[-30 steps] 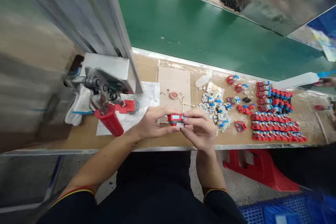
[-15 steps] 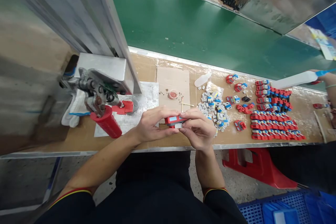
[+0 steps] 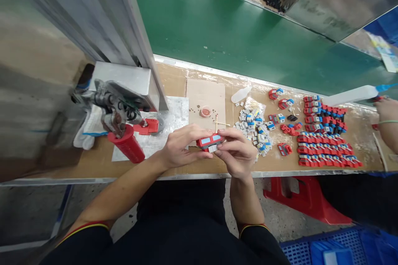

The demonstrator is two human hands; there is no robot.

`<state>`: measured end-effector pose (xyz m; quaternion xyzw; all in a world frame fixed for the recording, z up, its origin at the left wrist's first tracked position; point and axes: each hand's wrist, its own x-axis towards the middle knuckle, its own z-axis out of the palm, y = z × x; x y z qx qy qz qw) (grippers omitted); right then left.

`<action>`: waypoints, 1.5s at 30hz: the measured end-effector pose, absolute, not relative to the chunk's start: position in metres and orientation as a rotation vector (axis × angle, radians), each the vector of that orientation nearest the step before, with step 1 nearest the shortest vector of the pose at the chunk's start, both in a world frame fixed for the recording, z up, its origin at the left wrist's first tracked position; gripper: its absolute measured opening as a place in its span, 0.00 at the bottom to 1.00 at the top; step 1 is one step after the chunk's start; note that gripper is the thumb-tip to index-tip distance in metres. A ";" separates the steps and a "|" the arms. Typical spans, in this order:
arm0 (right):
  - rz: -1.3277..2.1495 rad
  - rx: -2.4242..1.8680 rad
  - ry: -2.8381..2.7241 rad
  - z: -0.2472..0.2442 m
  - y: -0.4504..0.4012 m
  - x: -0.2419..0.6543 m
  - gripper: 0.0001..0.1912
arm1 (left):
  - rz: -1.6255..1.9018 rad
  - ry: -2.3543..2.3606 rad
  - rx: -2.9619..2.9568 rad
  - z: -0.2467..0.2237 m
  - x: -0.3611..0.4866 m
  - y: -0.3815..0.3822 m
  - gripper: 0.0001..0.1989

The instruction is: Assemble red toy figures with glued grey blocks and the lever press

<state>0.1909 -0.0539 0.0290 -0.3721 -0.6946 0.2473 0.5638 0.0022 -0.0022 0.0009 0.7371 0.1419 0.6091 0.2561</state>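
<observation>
Close to the table's front edge, a red and grey toy vehicle part [image 3: 210, 140] with light-blue windows is held between both hands. My left hand [image 3: 182, 145] grips its left end, thumb below and fingers above. My right hand [image 3: 238, 151] pinches its right end, at a small white piece [image 3: 213, 148] on the near side. A cotton swab [image 3: 217, 123] stands out behind the right fingertips; whether the hand holds it I cannot tell. Just beyond lies a small dish of red liquid [image 3: 205, 111] on a cardboard sheet [image 3: 199, 89].
Right of my hands lies a heap of small white and blue pieces [image 3: 256, 130]. Farther right are rows of red toy parts [image 3: 325, 149] and a co-worker's hand [image 3: 387, 109]. A metal clamp press [image 3: 113, 105] with a red cylinder [image 3: 127, 145] stands at left.
The toy part has tilted slightly in my hands, showing more of its windows. The co-worker's hand at the far right has come farther into view.
</observation>
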 end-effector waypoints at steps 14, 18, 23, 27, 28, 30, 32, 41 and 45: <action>0.461 -0.977 -1.711 0.040 -0.060 0.187 0.06 | 1.594 0.403 1.985 0.002 0.001 -0.005 0.20; 0.425 -0.981 -1.758 0.042 -0.059 0.186 0.07 | 1.556 0.437 1.920 0.000 0.000 -0.007 0.19; 0.244 -0.995 -2.009 0.056 -0.063 0.188 0.14 | 1.313 0.537 1.495 0.006 0.005 -0.019 0.22; 0.205 -1.039 -2.041 0.066 -0.077 0.191 0.14 | 1.165 0.547 1.322 0.018 0.010 -0.038 0.26; 0.208 -1.039 -2.028 0.067 -0.081 0.192 0.14 | 1.178 0.531 1.343 0.021 0.011 -0.043 0.27; 0.216 -1.039 -2.010 0.069 -0.089 0.192 0.13 | 1.248 0.514 1.445 0.026 0.010 -0.053 0.24; 0.205 -1.032 -2.004 0.069 -0.095 0.191 0.12 | 1.325 0.529 1.584 0.030 0.009 -0.062 0.17; 0.285 -0.895 -1.867 0.052 -0.105 0.186 0.18 | 1.333 0.524 1.581 0.022 0.001 -0.097 0.13; 0.292 -0.886 -1.950 0.048 -0.112 0.185 0.17 | 1.220 0.547 1.552 0.017 -0.004 -0.106 0.11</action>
